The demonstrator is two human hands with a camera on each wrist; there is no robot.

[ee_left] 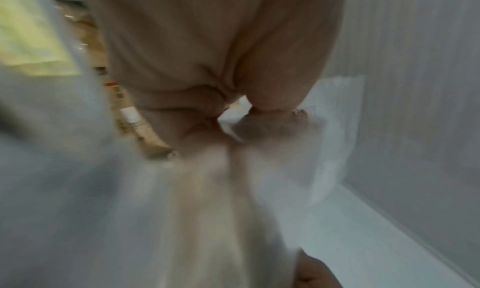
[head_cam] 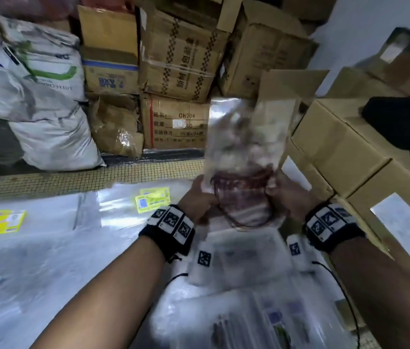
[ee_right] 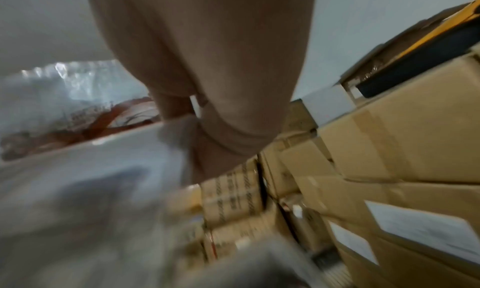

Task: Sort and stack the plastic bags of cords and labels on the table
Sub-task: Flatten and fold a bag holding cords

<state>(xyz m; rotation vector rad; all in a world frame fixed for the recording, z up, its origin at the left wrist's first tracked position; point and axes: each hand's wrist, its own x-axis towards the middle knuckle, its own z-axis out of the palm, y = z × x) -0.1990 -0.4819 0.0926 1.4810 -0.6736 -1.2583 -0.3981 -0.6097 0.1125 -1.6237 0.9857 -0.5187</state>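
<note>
Clear plastic bag point(head_cam: 245, 149) stands upright, pinched between both hands' fingers point(head_cam: 200, 187).

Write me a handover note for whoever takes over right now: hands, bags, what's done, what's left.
Left hand and right hand each grip a side of one clear bag of dark red cords, held upright above the table.
More clear bags lie flat below it; yellow-label bags lie further left.
Done: some bags piled, count unclear through blur.
Left: set this bag down, sort the rest.
</note>
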